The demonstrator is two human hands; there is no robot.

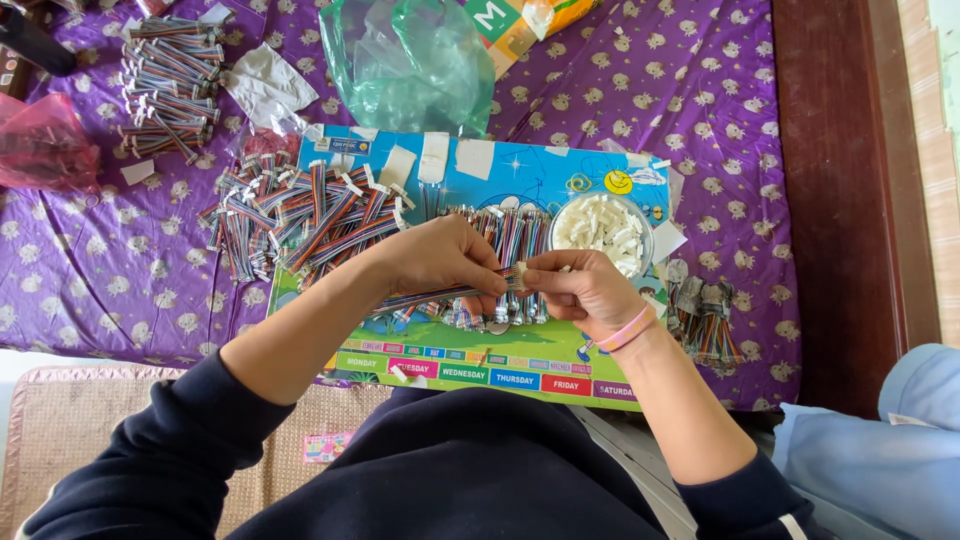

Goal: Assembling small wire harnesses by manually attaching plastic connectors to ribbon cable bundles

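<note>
Your left hand (445, 255) pinches the limp, light ribbon cable (440, 296) just above the colourful board (520, 365) while your right hand (580, 290) closes its fingers on what looks like a small white connector (521, 277) at its end, so grip near that tip.

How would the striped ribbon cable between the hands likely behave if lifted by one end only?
Probably floppy: the ribbon cable is a thin flat band of coloured wires, and both the left hand and right hand support it. Likely light, since fingertips alone pinch it. It seems unlikely to roll, as the loose cables in the pile lie flat.
</note>
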